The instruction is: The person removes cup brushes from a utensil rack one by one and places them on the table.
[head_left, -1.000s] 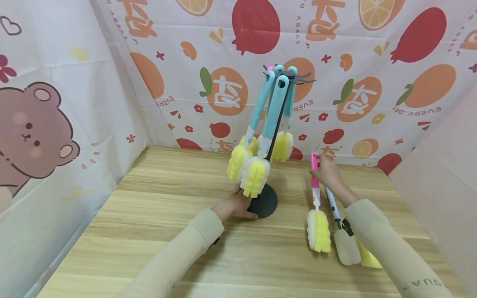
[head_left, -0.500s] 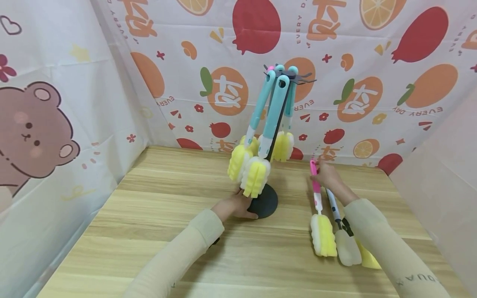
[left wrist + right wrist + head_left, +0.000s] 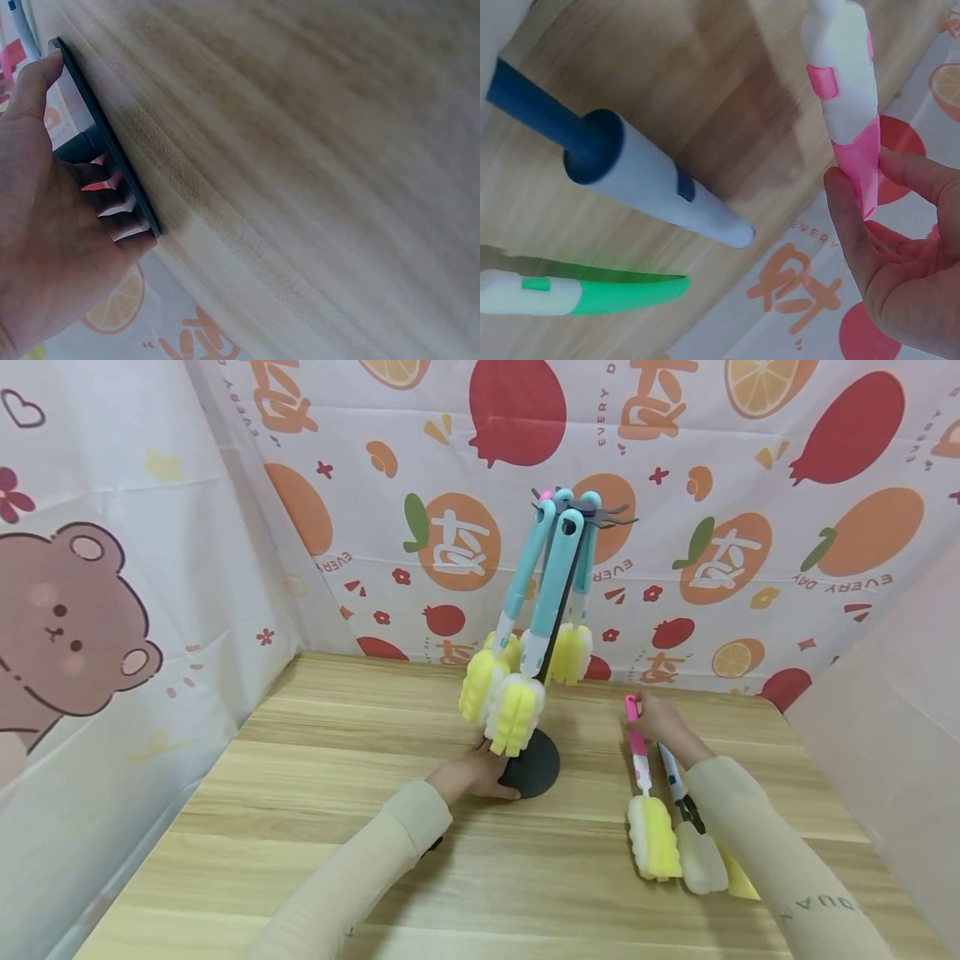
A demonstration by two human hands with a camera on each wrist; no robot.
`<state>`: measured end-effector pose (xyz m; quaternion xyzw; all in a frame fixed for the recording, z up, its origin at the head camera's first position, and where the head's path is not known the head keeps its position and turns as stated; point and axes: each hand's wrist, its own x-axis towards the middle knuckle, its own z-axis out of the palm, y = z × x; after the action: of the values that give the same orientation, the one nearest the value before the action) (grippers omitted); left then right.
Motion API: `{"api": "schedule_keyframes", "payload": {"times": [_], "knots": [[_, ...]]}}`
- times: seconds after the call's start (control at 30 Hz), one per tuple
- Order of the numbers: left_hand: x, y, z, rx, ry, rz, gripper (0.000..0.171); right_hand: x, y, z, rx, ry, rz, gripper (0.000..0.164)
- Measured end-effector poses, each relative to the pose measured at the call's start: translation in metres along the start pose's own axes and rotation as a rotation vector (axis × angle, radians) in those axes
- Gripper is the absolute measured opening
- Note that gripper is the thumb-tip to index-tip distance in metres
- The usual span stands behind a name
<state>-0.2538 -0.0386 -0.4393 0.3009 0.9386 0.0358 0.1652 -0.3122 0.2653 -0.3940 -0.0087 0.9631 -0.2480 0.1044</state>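
In the head view, my left hand (image 3: 480,774) holds the round black base (image 3: 538,768) of a stand. Seen from the left wrist, the thumb and fingers span the base's rim (image 3: 95,112). Turquoise-handled sponge bottle brushes (image 3: 558,581) hang from the stand's top hooks (image 3: 617,515), heads down, with a pink handle tip among them. My right hand (image 3: 662,724) pinches the pink handle end of another bottle brush (image 3: 654,839), whose yellow-and-white sponge head points toward me. Thumb and fingers on that pink end (image 3: 859,169) show in the right wrist view.
Beside the pink brush lies a white-handled brush (image 3: 656,184) with a dark neck and a pale head (image 3: 702,864). A green-handled brush (image 3: 634,295) lies next to it. A yellow sponge (image 3: 741,878) is partly under my right sleeve. A printed cloth (image 3: 360,527) backs the wooden table (image 3: 315,752).
The pink-handled brush and my right hand have shifted down and slightly toward me, its sponge head swinging right beside the pale-headed brush. My left hand has stayed on the stand's base.
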Motion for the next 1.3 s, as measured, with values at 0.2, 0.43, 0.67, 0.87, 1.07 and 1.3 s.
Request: {"api": "schedule_keyframes", "payload": {"times": [0.2, 0.43, 0.67, 0.87, 1.07, 1.3], "knots": [[0.0, -0.002, -0.001, 0.005, -0.002, 0.006, 0.093, 0.007, 0.009, 0.004, -0.088, 0.019, -0.009, 0.052], [0.0, -0.001, -0.002, -0.005, -0.001, -0.001, 0.093, 0.014, 0.016, 0.009, -0.081, -0.027, 0.008, 0.051], [-0.001, 0.0, -0.003, -0.009, -0.004, 0.005, 0.093, 0.015, 0.018, 0.013, -0.112, -0.038, 0.024, 0.05], [-0.002, 0.0, -0.002, -0.012, -0.007, 0.009, 0.092, 0.012, 0.02, 0.015, -0.145, -0.053, 0.012, 0.05], [0.0, 0.0, -0.001, 0.003, -0.004, 0.0, 0.093, 0.013, 0.024, 0.018, -0.14, -0.066, 0.023, 0.049], [-0.001, 0.001, -0.001, -0.008, -0.003, -0.006, 0.093, 0.013, 0.024, 0.019, -0.142, -0.083, 0.02, 0.048]]}}
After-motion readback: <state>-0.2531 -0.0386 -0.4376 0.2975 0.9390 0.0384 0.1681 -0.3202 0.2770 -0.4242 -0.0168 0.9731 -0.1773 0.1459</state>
